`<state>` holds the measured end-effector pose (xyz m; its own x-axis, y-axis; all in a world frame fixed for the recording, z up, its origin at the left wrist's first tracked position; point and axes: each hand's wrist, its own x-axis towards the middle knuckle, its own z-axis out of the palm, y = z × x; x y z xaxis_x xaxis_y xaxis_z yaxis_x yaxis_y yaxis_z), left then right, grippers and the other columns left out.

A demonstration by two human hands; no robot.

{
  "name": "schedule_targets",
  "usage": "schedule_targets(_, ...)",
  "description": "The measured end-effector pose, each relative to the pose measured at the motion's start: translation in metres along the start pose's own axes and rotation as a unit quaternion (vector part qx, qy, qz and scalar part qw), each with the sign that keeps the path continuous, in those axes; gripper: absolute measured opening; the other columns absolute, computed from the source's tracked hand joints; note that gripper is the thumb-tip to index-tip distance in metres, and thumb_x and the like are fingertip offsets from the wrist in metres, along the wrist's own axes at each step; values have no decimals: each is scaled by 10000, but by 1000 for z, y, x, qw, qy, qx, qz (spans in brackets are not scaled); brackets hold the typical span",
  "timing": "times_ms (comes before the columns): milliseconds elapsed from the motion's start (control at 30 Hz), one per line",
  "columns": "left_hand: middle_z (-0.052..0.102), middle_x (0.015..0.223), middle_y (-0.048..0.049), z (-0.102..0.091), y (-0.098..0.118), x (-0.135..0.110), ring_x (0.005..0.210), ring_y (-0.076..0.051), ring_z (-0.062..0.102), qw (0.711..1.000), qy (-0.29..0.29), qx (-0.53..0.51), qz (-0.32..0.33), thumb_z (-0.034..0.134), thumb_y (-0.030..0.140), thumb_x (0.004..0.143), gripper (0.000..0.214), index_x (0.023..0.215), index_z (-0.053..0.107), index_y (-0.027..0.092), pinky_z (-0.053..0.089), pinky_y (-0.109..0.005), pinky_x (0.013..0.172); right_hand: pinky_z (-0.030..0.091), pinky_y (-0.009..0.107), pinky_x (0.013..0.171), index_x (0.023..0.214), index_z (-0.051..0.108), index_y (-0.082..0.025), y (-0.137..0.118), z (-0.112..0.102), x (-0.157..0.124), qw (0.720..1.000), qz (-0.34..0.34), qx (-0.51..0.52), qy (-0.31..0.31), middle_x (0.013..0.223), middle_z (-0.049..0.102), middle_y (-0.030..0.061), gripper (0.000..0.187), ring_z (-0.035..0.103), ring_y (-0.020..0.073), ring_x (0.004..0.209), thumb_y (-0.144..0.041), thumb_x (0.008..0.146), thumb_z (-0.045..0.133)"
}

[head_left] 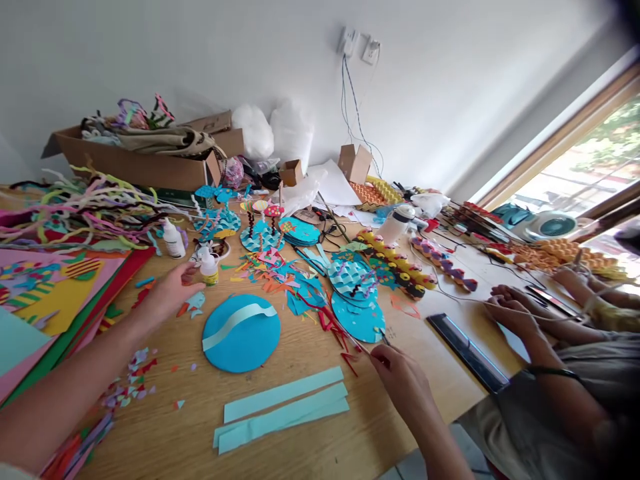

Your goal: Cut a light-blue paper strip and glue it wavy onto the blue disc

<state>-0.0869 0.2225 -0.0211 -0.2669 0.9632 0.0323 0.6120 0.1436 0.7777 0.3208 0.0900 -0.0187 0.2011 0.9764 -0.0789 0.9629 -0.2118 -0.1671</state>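
My left hand [186, 283] is at a small glue bottle [209, 272] with a yellow label, standing upright. Its fingers are apart at the bottle's left side; whether they touch it is unclear. My right hand [400, 375] pinches a thin stick [358, 344] that points up and left over red paper scraps. Between my hands lies a blue disc [235, 350], with a pale aqua paper strip [240, 319] arching across it. Several loose aqua strips [285, 395] lie nearer to me. A small blue and orange paper fish [192, 305] is just below my left hand.
A white bottle [173, 239] and tangled pipe cleaners [100, 207] are at left, beside coloured sheets [30, 350]. Decorated blue discs [357, 317] and scraps [265, 263] fill the middle. At right, a co-worker's hands [515, 313] are near a dark flat tray-like object [467, 353].
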Motion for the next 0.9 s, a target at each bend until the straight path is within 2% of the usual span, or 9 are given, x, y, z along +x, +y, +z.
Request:
schedule_targets(67, 626, 951, -67, -14, 0, -13, 920, -217, 587, 1000, -2, -21, 11, 574, 294, 630, 300, 895, 519, 165, 469, -287, 781, 352, 246, 600, 742, 601, -227, 5, -1, -5, 1000, 17, -20, -5, 791, 648, 24, 203, 589, 186, 759, -226, 808, 409)
schedule_targets(133, 613, 905, -43, -30, 2, -28, 884, -218, 584, 999, -6, -38, 25, 539, 357, 650, 252, 829, 515, 182, 469, -307, 788, 342, 246, 583, 767, 595, -225, 10, -2, -9, 998, 35, -42, -10, 804, 649, 27, 195, 589, 186, 759, -211, 807, 404)
schedule_targets(233, 635, 754, -1, -45, 12, -55, 735, -217, 600, 996, -44, -60, 40, 582, 458, 603, 298, 767, 565, 209, 499, -300, 651, 331, 246, 571, 780, 578, -217, 15, -1, -13, 997, 42, -63, -13, 866, 637, 34, 174, 586, 182, 778, -201, 806, 407)
schedule_targets(333, 673, 710, -1, -48, 29, -83, 706, -222, 623, 992, -85, -62, 69, 585, 475, 599, 276, 730, 604, 233, 498, -272, 603, 325, 245, 569, 761, 567, -206, 16, 3, -13, 997, 37, -73, -12, 901, 611, 43, 147, 579, 182, 806, -190, 798, 425)
schedule_targets(467, 693, 708, 9, -42, 45, -112, 676, -208, 636, 983, -123, -22, 135, 532, 437, 639, 212, 692, 634, 259, 490, -239, 577, 334, 256, 609, 727, 552, -193, 16, 6, -10, 996, 16, -87, -9, 859, 591, 55, 150, 567, 195, 825, -167, 800, 424)
schedule_targets(667, 696, 738, 10, -31, 30, -123, 689, -189, 641, 974, -162, 30, 157, 483, 403, 699, 220, 740, 635, 249, 483, -229, 633, 356, 269, 672, 733, 520, -191, 20, 9, -9, 996, -25, -81, 2, 827, 574, 58, 170, 555, 192, 810, -180, 831, 381)
schedule_targets(833, 695, 758, -1, -34, 21, -123, 725, -211, 631, 982, -145, 15, 124, 493, 411, 702, 215, 749, 637, 258, 475, -237, 625, 373, 303, 672, 700, 469, -207, 31, 9, -10, 998, -48, -15, 39, 805, 572, 72, 170, 554, 215, 781, -253, 820, 357)
schedule_targets(900, 689, 751, -3, -36, 22, -125, 735, -219, 622, 985, -131, -10, 110, 516, 424, 694, 208, 751, 639, 266, 469, -240, 621, 380, 311, 646, 677, 447, -218, 35, 4, -14, 998, -33, 21, 48, 771, 580, 70, 171, 561, 222, 744, -292, 803, 357)
